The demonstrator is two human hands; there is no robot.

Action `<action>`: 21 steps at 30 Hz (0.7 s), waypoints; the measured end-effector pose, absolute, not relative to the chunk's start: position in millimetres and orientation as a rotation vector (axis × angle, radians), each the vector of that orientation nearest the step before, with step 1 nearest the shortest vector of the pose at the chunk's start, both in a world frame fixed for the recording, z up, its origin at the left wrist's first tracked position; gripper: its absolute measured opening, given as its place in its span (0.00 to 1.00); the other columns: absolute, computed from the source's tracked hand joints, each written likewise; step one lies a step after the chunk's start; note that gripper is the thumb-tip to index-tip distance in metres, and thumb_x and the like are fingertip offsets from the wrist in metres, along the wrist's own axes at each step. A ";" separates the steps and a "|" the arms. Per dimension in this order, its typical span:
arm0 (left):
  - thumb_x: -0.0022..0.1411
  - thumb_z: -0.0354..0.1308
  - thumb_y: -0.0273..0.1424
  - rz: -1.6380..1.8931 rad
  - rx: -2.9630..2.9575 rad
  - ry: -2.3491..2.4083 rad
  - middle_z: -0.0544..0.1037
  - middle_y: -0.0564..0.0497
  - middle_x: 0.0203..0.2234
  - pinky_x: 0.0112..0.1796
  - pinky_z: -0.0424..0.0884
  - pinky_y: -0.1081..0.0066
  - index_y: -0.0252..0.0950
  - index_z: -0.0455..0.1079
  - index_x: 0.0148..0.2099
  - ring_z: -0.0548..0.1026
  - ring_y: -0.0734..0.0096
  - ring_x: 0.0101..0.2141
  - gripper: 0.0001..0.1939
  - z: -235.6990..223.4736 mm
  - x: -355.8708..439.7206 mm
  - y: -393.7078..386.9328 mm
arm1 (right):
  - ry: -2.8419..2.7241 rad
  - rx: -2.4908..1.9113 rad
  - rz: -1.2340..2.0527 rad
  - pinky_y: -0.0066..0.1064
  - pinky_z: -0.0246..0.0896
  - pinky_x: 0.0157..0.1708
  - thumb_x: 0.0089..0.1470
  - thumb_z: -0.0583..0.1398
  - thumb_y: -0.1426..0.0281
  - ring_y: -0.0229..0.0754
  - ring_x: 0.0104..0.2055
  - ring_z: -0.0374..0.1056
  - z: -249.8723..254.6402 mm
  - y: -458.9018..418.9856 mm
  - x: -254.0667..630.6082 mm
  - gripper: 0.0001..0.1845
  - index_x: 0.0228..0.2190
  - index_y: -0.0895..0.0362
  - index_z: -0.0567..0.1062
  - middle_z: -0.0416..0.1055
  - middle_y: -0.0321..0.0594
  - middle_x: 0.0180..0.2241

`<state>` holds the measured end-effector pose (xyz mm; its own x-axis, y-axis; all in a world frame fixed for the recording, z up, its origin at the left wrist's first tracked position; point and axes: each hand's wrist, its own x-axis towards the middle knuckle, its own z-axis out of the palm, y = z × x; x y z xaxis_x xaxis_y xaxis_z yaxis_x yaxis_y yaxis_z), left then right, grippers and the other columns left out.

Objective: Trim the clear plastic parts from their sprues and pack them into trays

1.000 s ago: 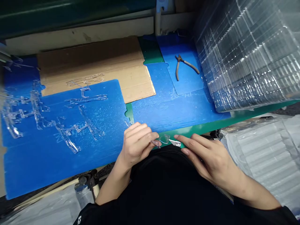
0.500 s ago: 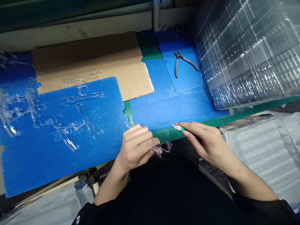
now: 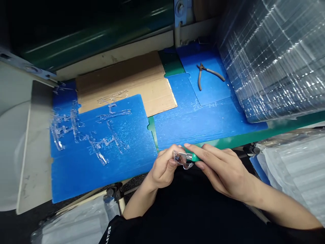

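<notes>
- Left fingers are pinched together on a clear piece of moulded plastic, held in the air just off the bench edge, above the lap.
- Right fingers are clamped round a knife with a green handle; its metal end is at the clear piece, though whether it touches cannot be told.
- Both hands are bare and close together, so a blade slipping under pressure could cut the left fingers.
- Too much force could crack or scratch the thin piece, and its clearness makes the blade's contact hard to judge.
- A loosened pinch could drop the piece onto the dark shirt or floor.
- Clear sprues lie loose on a blue sheet, and pliers rest farther off, so neither crowds the hands.
</notes>
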<state>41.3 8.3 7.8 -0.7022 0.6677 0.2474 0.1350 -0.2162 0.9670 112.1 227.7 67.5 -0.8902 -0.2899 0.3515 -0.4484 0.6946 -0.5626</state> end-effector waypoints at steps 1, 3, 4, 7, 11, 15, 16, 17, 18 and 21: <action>0.82 0.45 0.48 1.978 0.969 1.699 0.77 0.49 0.33 0.33 0.71 0.71 0.38 0.71 0.48 0.77 0.70 0.32 0.21 8.2 40.6 9.3 | -2.667 0.601 0.975 0.32 0.61 0.30 0.78 0.53 0.73 0.38 0.35 0.72 67.2 226.8 112.7 0.23 0.69 0.64 0.64 0.77 0.41 0.41; 0.82 0.45 0.48 1.974 1.022 1.730 0.77 0.49 0.32 0.33 0.71 0.71 0.38 0.71 0.46 0.77 0.71 0.31 0.23 9.5 39.1 11.4 | -2.673 0.621 0.978 0.33 0.60 0.29 0.78 0.53 0.74 0.38 0.35 0.73 66.8 226.5 113.9 0.24 0.70 0.62 0.62 0.78 0.41 0.42; 0.82 0.45 0.48 1.975 1.037 1.739 0.77 0.50 0.31 0.33 0.71 0.70 0.38 0.72 0.45 0.76 0.71 0.30 0.23 10.1 38.5 12.6 | -2.673 0.623 0.982 0.33 0.60 0.29 0.78 0.53 0.74 0.37 0.35 0.73 66.6 226.7 114.5 0.25 0.71 0.61 0.61 0.77 0.40 0.42; 0.82 0.45 0.48 2.015 1.027 1.733 0.75 0.51 0.29 0.33 0.71 0.70 0.37 0.71 0.43 0.74 0.71 0.29 0.24 10.7 38.0 15.8 | -2.670 0.591 0.983 0.32 0.59 0.28 0.78 0.52 0.74 0.36 0.32 0.70 66.2 228.0 115.9 0.27 0.73 0.59 0.60 0.75 0.37 0.38; 0.82 0.45 0.49 2.019 1.003 1.707 0.76 0.51 0.29 0.33 0.71 0.71 0.37 0.70 0.43 0.75 0.73 0.29 0.24 9.2 38.5 17.1 | -2.667 0.591 0.975 0.33 0.58 0.28 0.78 0.53 0.75 0.36 0.33 0.70 65.7 228.3 116.9 0.27 0.73 0.61 0.60 0.74 0.37 0.38; 0.82 0.45 0.48 1.999 1.000 1.689 0.79 0.50 0.30 0.32 0.71 0.71 0.38 0.71 0.44 0.77 0.72 0.29 0.23 6.7 39.2 16.1 | -2.661 0.609 0.991 0.33 0.59 0.28 0.78 0.53 0.75 0.37 0.35 0.73 66.0 227.8 117.2 0.27 0.73 0.61 0.60 0.77 0.39 0.41; 0.82 0.45 0.48 2.002 1.001 1.689 0.79 0.50 0.30 0.32 0.71 0.71 0.38 0.70 0.44 0.77 0.72 0.29 0.23 6.3 39.4 16.1 | -2.662 0.612 0.999 0.33 0.60 0.28 0.78 0.53 0.75 0.37 0.35 0.73 66.0 228.0 117.3 0.27 0.73 0.61 0.60 0.77 0.39 0.41; 0.82 0.45 0.48 2.003 1.003 1.690 0.79 0.50 0.30 0.32 0.71 0.71 0.38 0.70 0.43 0.77 0.72 0.29 0.23 6.1 39.6 16.2 | -2.664 0.619 1.010 0.33 0.60 0.28 0.78 0.53 0.74 0.37 0.35 0.73 66.0 228.3 117.5 0.27 0.73 0.61 0.60 0.77 0.39 0.41; 0.82 0.45 0.48 2.007 1.006 1.694 0.79 0.50 0.29 0.32 0.71 0.70 0.38 0.70 0.43 0.77 0.72 0.29 0.23 6.0 39.8 16.4 | -2.666 0.624 1.023 0.33 0.60 0.28 0.79 0.52 0.74 0.37 0.34 0.72 66.0 228.8 117.6 0.27 0.73 0.60 0.60 0.76 0.39 0.40; 0.82 0.44 0.48 2.000 1.030 1.718 0.78 0.49 0.28 0.33 0.71 0.68 0.38 0.68 0.41 0.76 0.70 0.29 0.23 6.3 39.9 17.9 | -2.667 0.632 1.066 0.32 0.60 0.28 0.79 0.52 0.73 0.36 0.31 0.69 65.6 230.1 118.2 0.26 0.73 0.59 0.61 0.73 0.37 0.37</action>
